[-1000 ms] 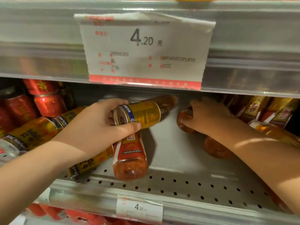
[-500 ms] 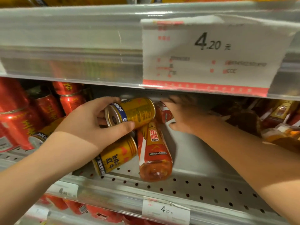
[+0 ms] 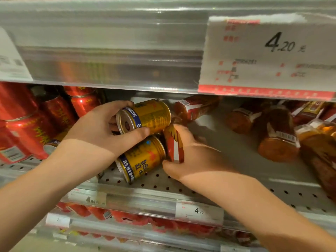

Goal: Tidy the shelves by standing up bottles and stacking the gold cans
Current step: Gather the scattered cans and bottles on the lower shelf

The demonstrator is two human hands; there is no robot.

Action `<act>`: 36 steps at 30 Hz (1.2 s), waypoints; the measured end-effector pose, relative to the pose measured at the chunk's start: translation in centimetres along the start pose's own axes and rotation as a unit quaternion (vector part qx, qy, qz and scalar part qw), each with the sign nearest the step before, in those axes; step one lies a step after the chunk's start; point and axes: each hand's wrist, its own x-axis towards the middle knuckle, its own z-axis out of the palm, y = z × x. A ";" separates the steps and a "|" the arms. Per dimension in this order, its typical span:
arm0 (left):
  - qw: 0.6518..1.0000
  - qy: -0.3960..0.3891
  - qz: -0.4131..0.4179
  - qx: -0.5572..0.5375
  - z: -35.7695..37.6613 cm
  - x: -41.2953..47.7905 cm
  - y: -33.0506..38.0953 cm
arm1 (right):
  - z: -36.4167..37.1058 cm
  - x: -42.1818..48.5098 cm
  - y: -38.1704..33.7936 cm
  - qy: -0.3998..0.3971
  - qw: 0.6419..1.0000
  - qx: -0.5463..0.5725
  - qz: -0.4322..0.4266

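My left hand [image 3: 96,131] grips a gold can [image 3: 145,116] on its side, held just above a second gold can [image 3: 143,159] that lies on the perforated shelf [image 3: 181,186]. A third gold can [image 3: 54,141] peeks out behind my left wrist. My right hand [image 3: 192,155] curls around a lying orange bottle with a red-and-white label [image 3: 173,144], right beside the lower can. Another bottle [image 3: 196,108] lies further back. More orange bottles [image 3: 278,140] lie tumbled at the right.
Red cans [image 3: 25,124] stand packed at the left of the shelf. The upper shelf's rail with a 4.20 price card [image 3: 267,57] hangs low overhead. A front lip with price tags [image 3: 198,211] edges the shelf; red packs sit on the shelf below.
The view has swung left. My right hand came forward from the back of the shelf and took hold of the front lying bottle. My left hand still holds the gold can.
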 end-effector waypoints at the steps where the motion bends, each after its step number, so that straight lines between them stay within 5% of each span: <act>1: 1.000 -0.003 0.000 -0.003 0.0 0.0 0.0 | -0.3 -0.1 0.3 -0.002 1.000 -0.002 0.012; 16: 0.972 -0.088 0.091 0.196 4.9 -4.0 4.5 | -8.4 -8.5 8.7 0.024 0.990 -0.061 0.125; 28: 0.922 -0.036 0.100 0.372 6.8 -6.8 4.6 | -9.1 -8.2 12.9 -0.006 0.987 -0.126 0.102; 36: 0.920 -0.064 0.077 0.379 6.5 -7.1 4.5 | -9.4 -8.6 10.4 0.072 0.983 -0.165 0.043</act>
